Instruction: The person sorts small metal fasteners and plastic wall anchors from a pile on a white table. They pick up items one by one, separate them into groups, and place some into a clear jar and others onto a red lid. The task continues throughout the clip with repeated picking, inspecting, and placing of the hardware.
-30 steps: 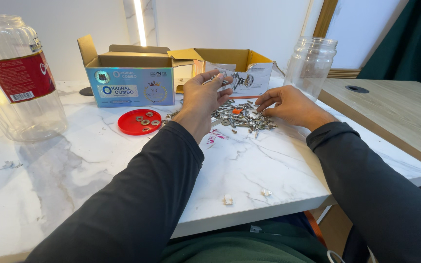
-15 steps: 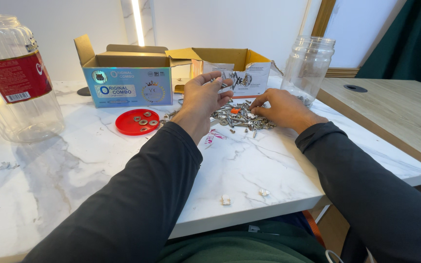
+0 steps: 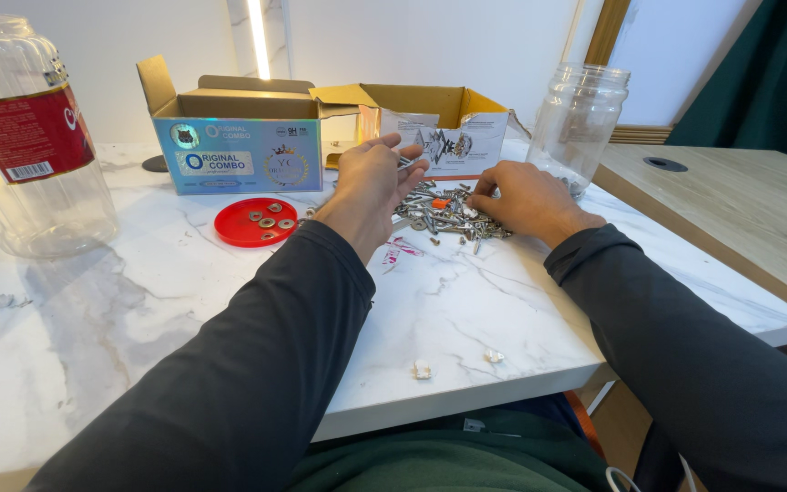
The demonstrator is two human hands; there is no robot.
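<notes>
A pile of metal screws (image 3: 444,217) with one orange piece lies on the white marble table (image 3: 466,310). My left hand (image 3: 368,180) hovers over the pile's left side, cupped, with a few screws showing at its fingertips. My right hand (image 3: 519,200) rests on the pile's right side, fingers bent down into the screws; whether they pinch one is hidden. A red lid (image 3: 255,222) holding several washers lies to the left of my left hand.
A blue carton (image 3: 239,155) and an open yellow carton (image 3: 430,114) stand behind the pile. A small clear jar (image 3: 577,118) is at the back right, a large clear jar with a red label (image 3: 25,146) at the far left. A wooden table (image 3: 730,200) adjoins on the right. Two small metal bits (image 3: 423,370) lie near the front edge.
My right hand slid left into the pile and its fingers curled down. My left hand lowered a little and its fingers loosened from a pinch.
</notes>
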